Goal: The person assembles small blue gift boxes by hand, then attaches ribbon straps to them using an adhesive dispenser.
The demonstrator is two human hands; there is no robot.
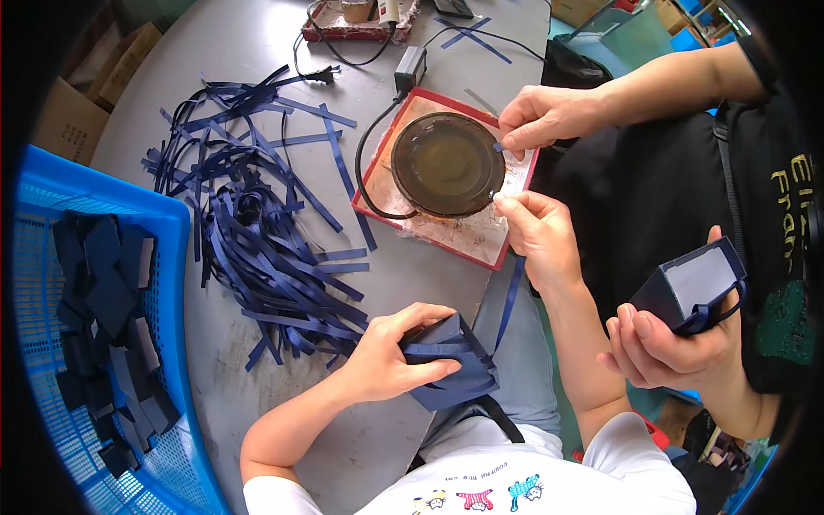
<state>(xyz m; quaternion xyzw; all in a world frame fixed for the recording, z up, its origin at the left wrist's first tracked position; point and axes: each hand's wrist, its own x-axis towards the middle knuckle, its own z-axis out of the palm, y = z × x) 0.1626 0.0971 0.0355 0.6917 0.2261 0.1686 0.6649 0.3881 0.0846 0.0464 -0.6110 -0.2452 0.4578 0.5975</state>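
My left hand (396, 356) is wrapped round a small navy box (455, 378) near the table's front edge. From this box a navy ribbon (510, 300) runs up to my right hand (541, 236). The thumb and forefinger of that hand are pinched on the ribbon's end at the rim of a round, dark hot plate (448, 163). A brownish film covers the plate's middle. Under the plate lies a red-edged board (495, 233), stained and worn. Whether the ribbon's tip touches the plate is hidden by my fingertips.
Loose navy ribbons (257, 249) lie heaped left of the plate. A blue basket (184, 257) of navy boxes (112, 292) stands further left. To the right, a co-worker's hand (549, 116) holds a ribbon end at the plate; their other hand (674, 348) holds a box (691, 283). A black cable (365, 163) curves beside the plate.
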